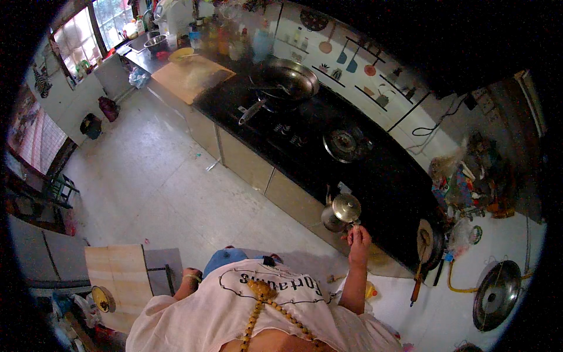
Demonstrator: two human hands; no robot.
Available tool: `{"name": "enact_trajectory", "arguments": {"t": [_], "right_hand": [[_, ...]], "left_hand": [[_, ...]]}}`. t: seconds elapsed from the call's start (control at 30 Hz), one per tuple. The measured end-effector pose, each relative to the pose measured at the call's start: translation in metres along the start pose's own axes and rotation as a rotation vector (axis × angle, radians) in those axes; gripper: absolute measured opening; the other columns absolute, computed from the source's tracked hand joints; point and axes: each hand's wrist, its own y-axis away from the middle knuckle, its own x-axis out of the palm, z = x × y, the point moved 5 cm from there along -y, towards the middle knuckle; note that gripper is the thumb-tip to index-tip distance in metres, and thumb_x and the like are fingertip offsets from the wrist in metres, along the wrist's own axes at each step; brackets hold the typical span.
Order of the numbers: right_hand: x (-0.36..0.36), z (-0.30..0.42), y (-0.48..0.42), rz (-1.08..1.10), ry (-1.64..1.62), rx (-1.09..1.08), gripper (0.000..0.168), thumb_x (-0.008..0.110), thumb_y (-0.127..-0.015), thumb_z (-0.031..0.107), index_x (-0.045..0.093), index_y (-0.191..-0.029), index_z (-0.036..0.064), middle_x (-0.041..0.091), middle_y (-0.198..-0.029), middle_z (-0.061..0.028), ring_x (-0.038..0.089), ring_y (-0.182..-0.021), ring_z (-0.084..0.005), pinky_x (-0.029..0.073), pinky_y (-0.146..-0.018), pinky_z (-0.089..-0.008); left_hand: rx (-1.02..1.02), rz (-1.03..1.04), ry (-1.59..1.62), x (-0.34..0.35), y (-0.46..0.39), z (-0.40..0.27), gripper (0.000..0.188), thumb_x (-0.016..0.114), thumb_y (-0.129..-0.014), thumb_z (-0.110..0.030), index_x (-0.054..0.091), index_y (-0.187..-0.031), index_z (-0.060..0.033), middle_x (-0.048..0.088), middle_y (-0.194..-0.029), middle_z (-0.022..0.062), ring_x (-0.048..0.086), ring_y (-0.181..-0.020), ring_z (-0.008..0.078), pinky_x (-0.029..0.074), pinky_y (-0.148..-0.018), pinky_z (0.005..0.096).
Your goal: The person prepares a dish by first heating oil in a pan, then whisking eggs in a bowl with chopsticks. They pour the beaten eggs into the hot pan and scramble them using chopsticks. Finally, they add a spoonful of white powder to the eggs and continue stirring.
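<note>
My right hand (pixel 358 241) grips the handle side of a small lidded metal pot (pixel 335 220) with a thin spout. The pot is at the front edge of the black countertop (pixel 387 237); whether it rests there or is held up I cannot tell. Its round lid (pixel 346 207) is on, with a knob on top. My left hand (pixel 191 275) hangs low beside my hip, with a band at the wrist. Its fingers are mostly hidden, and I see nothing held in it. Farther along the counter sits a gas burner (pixel 341 145).
A wok (pixel 286 81) stands on the far burner, near a handled utensil (pixel 253 111). Beyond it lie a wooden board (pixel 189 75) and a yellow bowl (pixel 181 54). A round lid (pixel 497 295) hangs on the right wall. At left stands a small wooden table (pixel 116 259).
</note>
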Motion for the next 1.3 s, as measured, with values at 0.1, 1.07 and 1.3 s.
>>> {"name": "enact_trajectory", "arguments": {"t": [0.1, 1.07, 1.3], "right_hand": [[0.003, 0.002, 0.001, 0.002, 0.031, -0.007, 0.029, 0.047, -0.092, 0.023, 0.046, -0.068, 0.007, 0.039, -0.059, 0.0009, 0.034, -0.050, -0.0076, 0.049, -0.056, -0.0295], [0.009, 0.004, 0.004, 0.010, -0.015, 0.019, 0.029, 0.047, -0.093, 0.021, 0.046, -0.068, 0.007, 0.038, -0.059, 0.0013, 0.034, -0.050, -0.0072, 0.048, -0.055, -0.0281], [0.010, 0.004, 0.004, -0.004, -0.010, 0.018, 0.028, 0.046, -0.092, 0.019, 0.046, -0.068, 0.006, 0.039, -0.059, 0.0009, 0.034, -0.050, -0.0073, 0.048, -0.055, -0.0285]], "left_hand": [[-0.027, -0.029, -0.019, -0.006, 0.016, -0.009, 0.019, 0.065, -0.064, -0.006, 0.065, -0.081, 0.0028, 0.065, -0.076, 0.0125, 0.062, -0.067, 0.0251, 0.048, -0.058, 0.0367], [-0.107, 0.190, 0.431, 0.007, -0.011, 0.009, 0.022, 0.057, -0.076, -0.020, 0.061, -0.088, -0.0027, 0.062, -0.080, 0.0120, 0.058, -0.070, 0.0271, 0.045, -0.057, 0.0402], [-0.090, 0.297, 0.402, 0.012, -0.009, 0.011, 0.026, 0.046, -0.085, -0.021, 0.059, -0.099, -0.0039, 0.063, -0.091, 0.0105, 0.059, -0.080, 0.0256, 0.046, -0.064, 0.0387]]}}
